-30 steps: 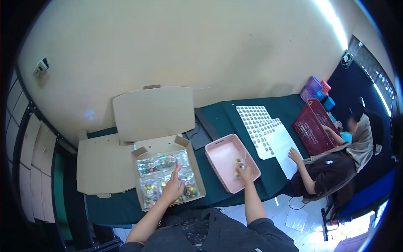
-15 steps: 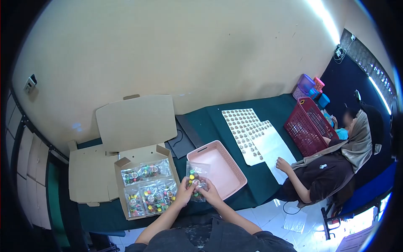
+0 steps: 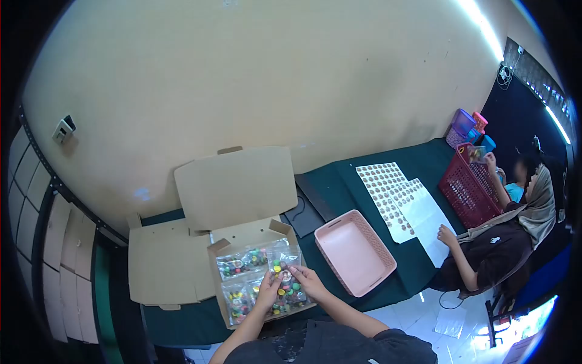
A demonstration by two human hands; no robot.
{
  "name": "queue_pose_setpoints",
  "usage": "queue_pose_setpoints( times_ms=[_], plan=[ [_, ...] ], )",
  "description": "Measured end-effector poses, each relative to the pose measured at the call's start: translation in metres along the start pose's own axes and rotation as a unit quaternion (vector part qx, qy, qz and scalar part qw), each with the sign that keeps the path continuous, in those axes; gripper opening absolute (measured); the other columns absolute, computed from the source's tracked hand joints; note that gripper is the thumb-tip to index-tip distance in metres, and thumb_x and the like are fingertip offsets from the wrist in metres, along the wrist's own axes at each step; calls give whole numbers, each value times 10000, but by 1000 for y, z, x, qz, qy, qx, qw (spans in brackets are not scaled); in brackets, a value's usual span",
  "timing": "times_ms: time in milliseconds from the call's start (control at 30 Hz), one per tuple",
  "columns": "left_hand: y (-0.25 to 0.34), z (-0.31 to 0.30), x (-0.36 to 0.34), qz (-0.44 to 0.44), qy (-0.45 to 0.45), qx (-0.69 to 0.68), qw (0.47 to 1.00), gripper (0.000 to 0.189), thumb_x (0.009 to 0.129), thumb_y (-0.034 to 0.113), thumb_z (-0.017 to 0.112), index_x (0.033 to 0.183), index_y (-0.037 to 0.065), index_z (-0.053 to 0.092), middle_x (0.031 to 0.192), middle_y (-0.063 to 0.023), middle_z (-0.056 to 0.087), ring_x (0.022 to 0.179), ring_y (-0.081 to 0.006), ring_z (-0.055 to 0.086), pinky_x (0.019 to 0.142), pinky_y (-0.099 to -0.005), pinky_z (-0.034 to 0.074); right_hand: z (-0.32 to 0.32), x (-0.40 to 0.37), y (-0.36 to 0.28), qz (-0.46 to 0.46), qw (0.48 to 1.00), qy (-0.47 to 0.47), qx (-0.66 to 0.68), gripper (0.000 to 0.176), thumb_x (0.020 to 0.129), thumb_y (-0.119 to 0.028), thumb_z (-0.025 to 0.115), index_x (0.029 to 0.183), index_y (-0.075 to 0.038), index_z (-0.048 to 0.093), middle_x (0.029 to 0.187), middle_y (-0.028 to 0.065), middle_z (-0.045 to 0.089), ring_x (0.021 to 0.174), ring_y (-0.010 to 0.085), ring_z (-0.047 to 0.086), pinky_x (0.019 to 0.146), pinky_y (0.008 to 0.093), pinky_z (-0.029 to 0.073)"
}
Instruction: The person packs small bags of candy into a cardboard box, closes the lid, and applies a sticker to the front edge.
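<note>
A clear plastic bag of colourful round candies (image 3: 279,264) with a round sticker on it is held between my two hands, over the right part of an open cardboard box (image 3: 245,232). My left hand (image 3: 267,293) grips the bag's left side, thumb on its front. The right side is pinched by my right hand (image 3: 309,283). In the box, similar bags lie flat, such as the candy bag (image 3: 231,267) at the upper left. My hands and the held bag hide part of those below.
An empty pink basket (image 3: 357,252) stands right of the box. Sticker sheets (image 3: 381,182) lie beyond it. A co-worker (image 3: 503,255) sits at the right, one hand raising a bag (image 3: 477,154) above a maroon basket (image 3: 464,197). A flattened cardboard piece (image 3: 170,261) lies left.
My hands have carried the candy bag leftward from beside the pink basket to over the box. The view has shifted left. The co-worker's hand has lifted a bag from the maroon basket.
</note>
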State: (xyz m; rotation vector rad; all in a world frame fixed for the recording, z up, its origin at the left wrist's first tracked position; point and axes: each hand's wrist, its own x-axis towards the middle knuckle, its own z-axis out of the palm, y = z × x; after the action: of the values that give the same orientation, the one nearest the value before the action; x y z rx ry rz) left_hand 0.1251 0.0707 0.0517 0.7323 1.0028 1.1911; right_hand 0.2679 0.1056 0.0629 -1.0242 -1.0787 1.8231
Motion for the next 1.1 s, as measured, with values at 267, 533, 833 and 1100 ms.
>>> queue_pose_setpoints(
  times_ms=[267,533,833,1100],
  plan=[
    [-6,-62,-3,62,79,120,988,234,929,189,478,1108,39,472,971,-65,587,830,-104,564,677,-220,466,56,8,14,35,999,-5,-40,376,869,-186,582,1209,-53,490,1036,43,584,844,89,569,701,230,480],
    [20,-56,-28,107,122,147,976,281,946,262,428,1049,2,453,961,-129,586,887,-204,565,776,-318,437,79,4,2,67,996,-9,-61,372,903,-230,526,1214,-31,479,986,39,600,855,73,569,729,215,468],
    [62,-40,-33,123,96,122,980,299,954,312,406,987,19,457,810,-64,559,747,-114,519,646,-271,423,103,9,-9,-11,998,55,-41,381,895,-273,546,1182,-24,519,1020,50,600,895,91,556,759,222,450],
    [62,-45,-28,136,64,110,983,197,922,193,497,973,6,459,873,-80,580,741,-90,573,595,-212,486,104,-5,-8,-30,998,49,-25,388,888,-245,566,1184,-3,500,1065,62,581,935,103,538,816,242,433]
  ],
)
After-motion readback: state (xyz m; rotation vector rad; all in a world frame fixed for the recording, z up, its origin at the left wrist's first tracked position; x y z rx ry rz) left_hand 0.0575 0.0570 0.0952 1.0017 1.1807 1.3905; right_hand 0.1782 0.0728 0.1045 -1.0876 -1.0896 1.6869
